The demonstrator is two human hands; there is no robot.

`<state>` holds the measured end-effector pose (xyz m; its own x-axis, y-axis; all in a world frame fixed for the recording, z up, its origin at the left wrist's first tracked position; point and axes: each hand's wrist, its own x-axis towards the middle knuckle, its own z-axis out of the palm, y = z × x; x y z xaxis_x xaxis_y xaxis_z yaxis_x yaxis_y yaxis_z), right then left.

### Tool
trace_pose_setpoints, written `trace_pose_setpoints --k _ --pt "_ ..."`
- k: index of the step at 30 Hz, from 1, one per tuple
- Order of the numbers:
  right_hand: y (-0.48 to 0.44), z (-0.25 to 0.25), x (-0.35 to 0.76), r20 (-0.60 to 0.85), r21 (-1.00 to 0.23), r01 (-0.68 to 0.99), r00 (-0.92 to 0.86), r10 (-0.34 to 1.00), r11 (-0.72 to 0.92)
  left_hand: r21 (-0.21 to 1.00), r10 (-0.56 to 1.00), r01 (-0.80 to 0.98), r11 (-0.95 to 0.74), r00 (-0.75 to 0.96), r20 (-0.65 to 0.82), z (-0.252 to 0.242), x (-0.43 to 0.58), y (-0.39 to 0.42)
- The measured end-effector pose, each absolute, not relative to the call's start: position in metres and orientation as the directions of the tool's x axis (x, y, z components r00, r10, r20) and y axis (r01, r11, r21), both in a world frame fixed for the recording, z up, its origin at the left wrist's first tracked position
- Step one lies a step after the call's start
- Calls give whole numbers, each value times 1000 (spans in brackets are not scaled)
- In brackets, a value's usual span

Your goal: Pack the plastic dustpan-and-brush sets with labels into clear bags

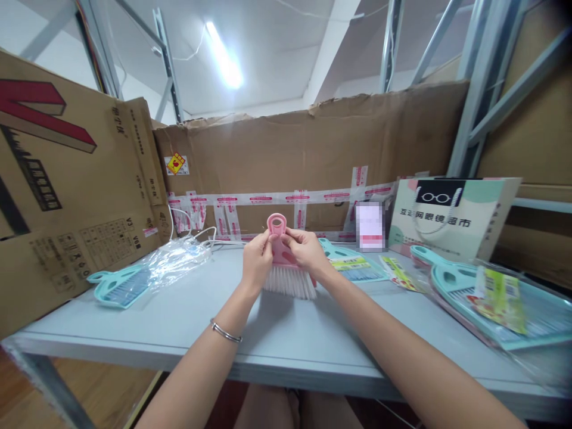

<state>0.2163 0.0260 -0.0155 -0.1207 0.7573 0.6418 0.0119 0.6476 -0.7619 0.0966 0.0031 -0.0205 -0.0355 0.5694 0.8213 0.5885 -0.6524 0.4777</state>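
Between my two hands a pink hand brush (286, 257) stands upright, its looped handle on top and its white bristles (290, 282) pointing down at the table. My left hand (258, 256) pinches the left side of the handle, just below the loop. On the other side my right hand (306, 250) grips the handle with thumb and bent fingers. A bit of pink shows at the right of the bristles, partly hidden by my right wrist. Just behind that wrist lies a turquoise dustpan (357, 268) with a yellow-green label.
More packed turquoise dustpans (500, 304) lie at the right of the grey table (192, 333). A small turquoise dustpan (121, 287) and clear plastic wrap (179, 256) sit at the left. A paper bag (451, 217) and a blurred-out upright screen (370, 226) stand before cardboard (268, 155).
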Motion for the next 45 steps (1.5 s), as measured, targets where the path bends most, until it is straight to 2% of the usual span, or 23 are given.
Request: trace_pose_setpoints --k 9,34,40,45 --pt "21 -21 208 665 -745 121 54 745 656 465 559 592 -658 -30 829 -21 97 4" --pt "21 -21 203 672 -718 366 139 728 593 488 579 586 -647 -38 814 -20 98 9" --pt "24 -24 203 694 -700 358 135 708 618 476 577 607 -636 -35 816 -22 97 12" --pt "35 -25 209 694 -710 227 66 717 666 443 595 606 -661 63 801 -18 93 10"
